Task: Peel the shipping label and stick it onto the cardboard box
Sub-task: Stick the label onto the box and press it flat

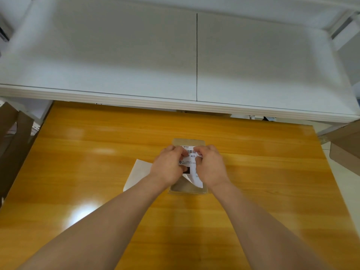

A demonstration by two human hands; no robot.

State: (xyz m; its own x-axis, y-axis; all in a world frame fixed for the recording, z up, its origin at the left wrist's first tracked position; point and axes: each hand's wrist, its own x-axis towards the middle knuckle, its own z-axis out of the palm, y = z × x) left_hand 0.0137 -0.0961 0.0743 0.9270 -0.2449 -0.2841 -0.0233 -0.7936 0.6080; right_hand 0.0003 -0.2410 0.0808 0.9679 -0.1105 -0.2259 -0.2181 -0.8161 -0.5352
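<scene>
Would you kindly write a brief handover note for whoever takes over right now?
Left hand pinches the shipping label at its left edge; right hand pinches its right edge.
The label is held over the cardboard box on the wooden table.
A white sheet, likely the backing, lies left of the box.
Done: label peeled.
Left: press it flat; its near corner is curled up.

Left hand (168, 166), right hand (209, 166) cover label (190, 162) sides; small print unreadable to me, code partly hidden. Box (181, 187) mostly under them. Backing sheet (137, 172) partly behind left wrist. Side cardboard (9, 143) cropped by frame.
</scene>
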